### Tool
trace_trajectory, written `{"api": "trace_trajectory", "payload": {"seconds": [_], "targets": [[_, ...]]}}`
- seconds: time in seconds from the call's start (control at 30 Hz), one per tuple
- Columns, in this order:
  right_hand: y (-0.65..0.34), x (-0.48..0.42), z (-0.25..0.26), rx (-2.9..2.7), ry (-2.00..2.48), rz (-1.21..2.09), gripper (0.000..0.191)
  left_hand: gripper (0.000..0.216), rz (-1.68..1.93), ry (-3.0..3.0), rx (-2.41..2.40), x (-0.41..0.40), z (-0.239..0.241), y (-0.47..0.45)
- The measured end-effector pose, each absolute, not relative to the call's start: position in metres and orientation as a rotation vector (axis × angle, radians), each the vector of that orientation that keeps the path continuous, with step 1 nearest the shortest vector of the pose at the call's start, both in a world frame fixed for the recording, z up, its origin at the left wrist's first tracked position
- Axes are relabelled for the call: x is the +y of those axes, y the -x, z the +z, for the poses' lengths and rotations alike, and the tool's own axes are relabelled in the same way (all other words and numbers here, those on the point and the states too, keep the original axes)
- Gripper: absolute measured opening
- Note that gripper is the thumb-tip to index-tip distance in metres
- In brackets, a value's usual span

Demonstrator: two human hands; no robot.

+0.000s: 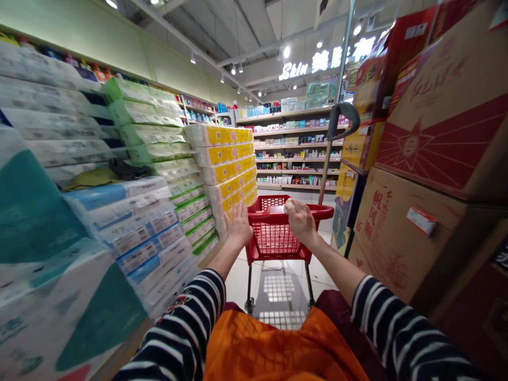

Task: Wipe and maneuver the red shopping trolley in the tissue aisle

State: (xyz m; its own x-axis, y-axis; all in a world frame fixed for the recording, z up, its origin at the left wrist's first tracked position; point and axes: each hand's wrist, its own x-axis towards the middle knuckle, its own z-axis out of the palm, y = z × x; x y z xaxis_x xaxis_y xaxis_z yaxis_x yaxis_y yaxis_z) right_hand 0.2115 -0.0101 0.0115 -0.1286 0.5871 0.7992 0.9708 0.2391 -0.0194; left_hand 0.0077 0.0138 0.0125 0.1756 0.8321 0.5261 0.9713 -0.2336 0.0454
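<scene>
A red shopping cart (273,238) stands in the aisle straight in front of me, with a plastic mesh basket on grey legs. My left hand (239,225) is at the left end of its red handle (323,212), fingers stretched out and apart, holding nothing. Behind those fingers rises a stack of yellow-and-white tissue packs (226,172). My right hand (300,221) is closed over the handle right of its middle. A small pale patch shows by its fingertips, too small to name.
Tall cardboard cartons (397,227) line the right side, close to my right arm. Wrapped paper packs (138,227) are piled along the left. A pole with a grey hook-shaped handle (342,120) stands ahead right. Stocked shelves (297,145) close the far end.
</scene>
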Motion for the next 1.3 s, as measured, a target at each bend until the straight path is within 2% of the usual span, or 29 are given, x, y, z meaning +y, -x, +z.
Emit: {"api": "trace_trajectory", "payload": {"seconds": [0.17, 0.4, 0.57, 0.73, 1.03, 1.3], "targets": [[-0.211, -0.01, 0.0, -1.773, 1.397, -0.721, 0.036, 0.07, -0.502, 2.392, -1.605, 0.01, 0.017, -0.042], [-0.192, 0.001, -0.002, -1.892, 1.349, -0.76, 0.041, 0.07, -0.391, 2.365, -1.653, 0.012, 0.015, -0.027], [-0.237, -0.007, -0.008, -1.736, 1.406, -0.829, 0.031, 0.072, -0.373, 2.34, -1.679, 0.011, 0.015, -0.019], [-0.276, -0.009, -0.017, -1.523, 1.489, -0.823, 0.033, 0.073, -0.382, 2.318, -1.751, 0.008, 0.017, -0.022], [-0.196, -0.004, -0.012, -1.83, 1.305, -0.757, 0.031, 0.075, -0.48, 2.392, -1.511, -0.002, 0.008, -0.049], [-0.281, -0.003, -0.018, -1.59, 1.457, -0.769, 0.031, 0.073, -0.482, 2.419, -1.525, -0.002, 0.011, -0.046]]}}
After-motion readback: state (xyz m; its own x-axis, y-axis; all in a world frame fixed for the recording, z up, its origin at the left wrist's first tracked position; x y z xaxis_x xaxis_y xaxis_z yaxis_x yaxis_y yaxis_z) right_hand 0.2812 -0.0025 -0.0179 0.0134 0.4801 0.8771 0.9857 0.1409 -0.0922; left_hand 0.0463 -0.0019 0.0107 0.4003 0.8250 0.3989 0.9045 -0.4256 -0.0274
